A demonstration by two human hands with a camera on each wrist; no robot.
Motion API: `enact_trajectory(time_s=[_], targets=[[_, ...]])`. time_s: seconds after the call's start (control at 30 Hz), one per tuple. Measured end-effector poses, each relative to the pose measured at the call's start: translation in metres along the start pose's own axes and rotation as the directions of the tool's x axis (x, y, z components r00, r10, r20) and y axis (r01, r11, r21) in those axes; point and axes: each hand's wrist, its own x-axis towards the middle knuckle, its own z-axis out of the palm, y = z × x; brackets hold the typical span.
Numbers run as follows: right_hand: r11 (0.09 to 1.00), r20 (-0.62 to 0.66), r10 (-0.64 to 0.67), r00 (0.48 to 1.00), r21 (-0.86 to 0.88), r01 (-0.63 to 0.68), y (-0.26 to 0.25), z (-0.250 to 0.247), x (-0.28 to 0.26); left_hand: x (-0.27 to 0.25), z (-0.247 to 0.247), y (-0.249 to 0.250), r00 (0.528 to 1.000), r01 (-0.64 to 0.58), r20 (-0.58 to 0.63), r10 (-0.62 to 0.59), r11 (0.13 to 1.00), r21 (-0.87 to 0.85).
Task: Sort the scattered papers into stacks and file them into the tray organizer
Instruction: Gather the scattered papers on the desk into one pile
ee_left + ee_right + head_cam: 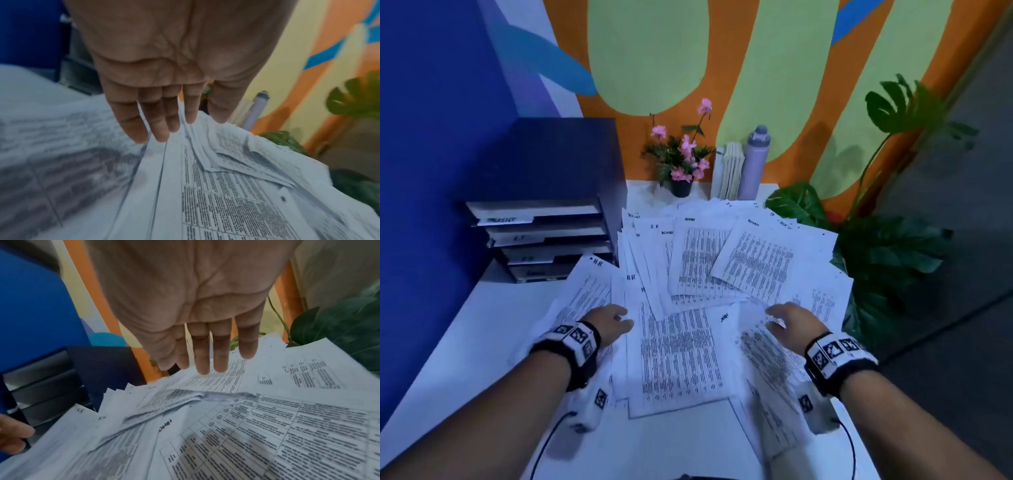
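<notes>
Papers (688, 308): printed sheets, fanned and overlapping, cover the middle and right of the white table (465, 342). Handwritten corner labels: "HR" on several left sheets, "ADMIN" on sheets farther back; others too blurred to read. No sorted stacks on the table.

Organizer (544, 236): dark, tiered trays at the table's far left against the blue wall. Each tier holds papers with a labelled tab; labels not legible.

Your left hand (607, 322) lies palm down over the left sheets, fingers straight and close together, holding nothing. In the left wrist view the fingertips (139, 134) reach the paper edges; contact cannot be confirmed.

Your right hand (796, 323) is palm down over the right sheets, fingers straight and slightly spread, empty. The right wrist view shows a gap between fingers (202, 365) and paper.

Beyond the papers, at the wall: flower pot (681, 161), upright books (729, 171), lilac bottle (755, 162). Leafy plant (887, 240) at the table's right edge.
</notes>
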Motion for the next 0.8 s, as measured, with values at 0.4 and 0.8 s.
enact_trajectory(time_s=[0.4, 0.8], targets=[[0.986, -0.018, 0.094, 0.995, -0.137, -0.095, -0.017, 0.022, 0.078, 0.052, 0.024, 0.018, 0.96, 0.279, 0.142, -0.241, 0.877, -0.391], [0.971, 0.111, 0.231, 0.967, -0.095, -0.221, 0.004, 0.036, 0.123, 0.098, 0.042, 0.043, 0.997, 0.065, -0.005, -0.078, 0.863, -0.501]])
